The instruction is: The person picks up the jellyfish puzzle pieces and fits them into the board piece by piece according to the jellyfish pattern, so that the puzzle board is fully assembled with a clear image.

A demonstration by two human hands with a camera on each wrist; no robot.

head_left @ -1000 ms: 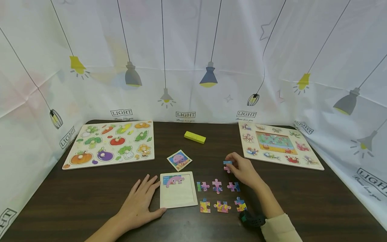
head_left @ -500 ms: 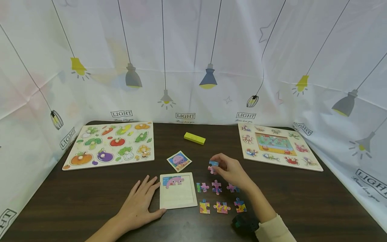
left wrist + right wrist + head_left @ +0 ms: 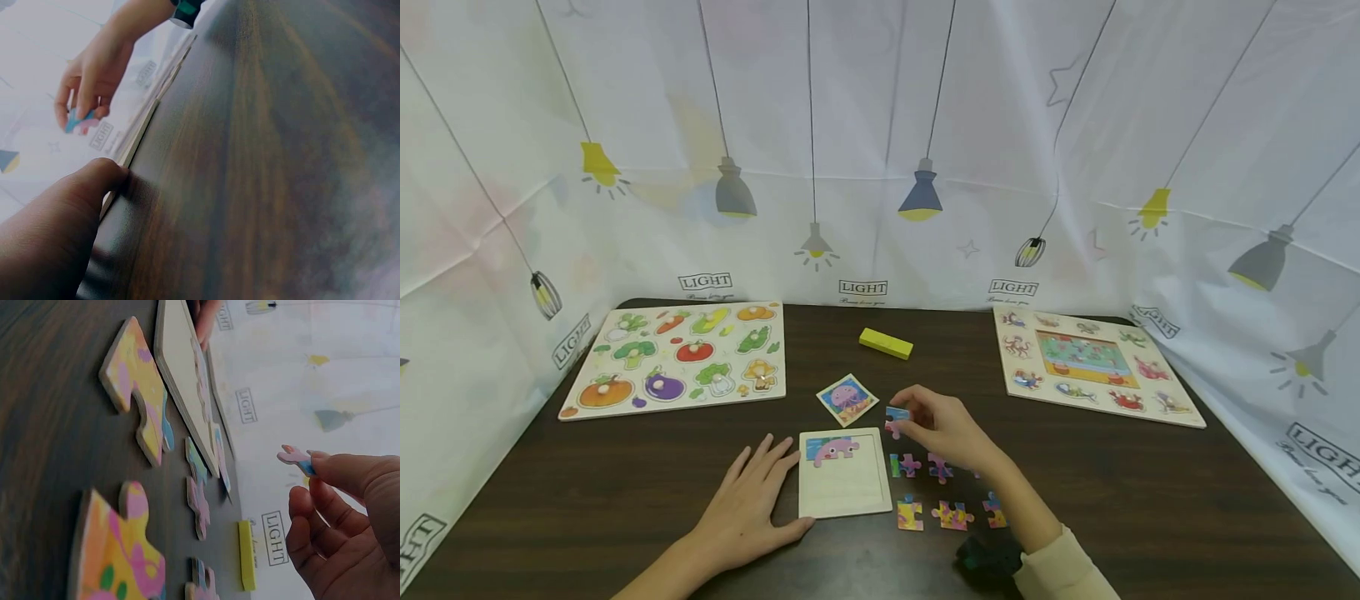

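In the head view my right hand (image 3: 946, 429) pinches a blue-and-pink jigsaw piece (image 3: 894, 421) between thumb and fingers, just off the upper right corner of the puzzle tray (image 3: 842, 497). The right wrist view shows this held piece (image 3: 299, 460) lifted clear of the table. My left hand (image 3: 747, 500) lies with spread fingers along the tray's left edge, its thumb (image 3: 103, 175) touching that edge in the left wrist view. Joined pieces (image 3: 831, 450) with a pink face and blue background fill the tray's top left. Several loose pieces (image 3: 953, 515) lie in two rows right of the tray, some partly behind my right arm.
A square picture card (image 3: 847, 400) with a pink octopus-like figure lies behind the tray. Farther back is a yellow block (image 3: 886, 343). A vegetable peg board (image 3: 673, 360) stands back left and a sea-animal board (image 3: 1097, 364) back right. A printed curtain (image 3: 865, 125) encloses the table.
My right hand has moved left with the pinched piece, from above the right end of the loose rows to near the tray's corner. The left hand stays at the tray.
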